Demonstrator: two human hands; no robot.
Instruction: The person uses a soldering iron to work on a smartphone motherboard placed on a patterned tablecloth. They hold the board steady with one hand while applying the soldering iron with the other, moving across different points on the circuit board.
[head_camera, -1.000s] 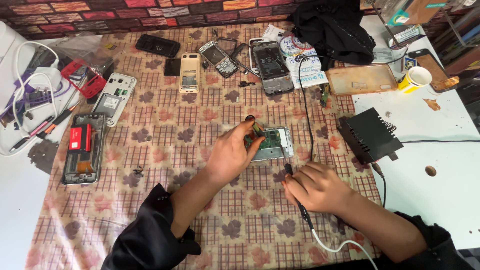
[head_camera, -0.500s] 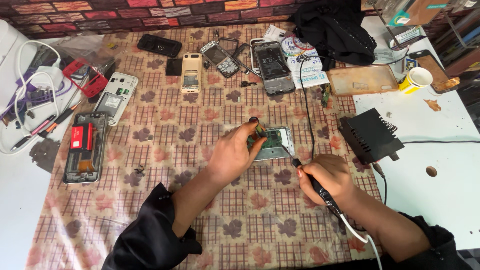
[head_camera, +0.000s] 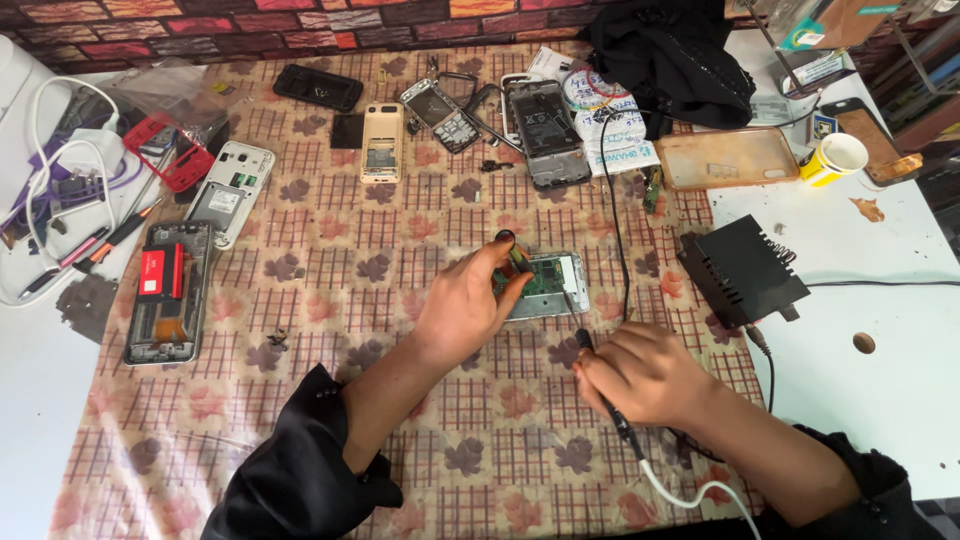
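The left hand (head_camera: 468, 305) still pins the opened phone (head_camera: 545, 285) mid-tabletop (head_camera: 300, 400), while the right hand (head_camera: 645, 372), closed around the soldering iron (head_camera: 608, 405), has drawn its tip back off the board toward the phone's lower edge

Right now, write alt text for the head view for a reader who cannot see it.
A person's left hand steadies an opened phone on a patterned tablecloth while the right hand holds a soldering iron. Other dismantled phones lie around.
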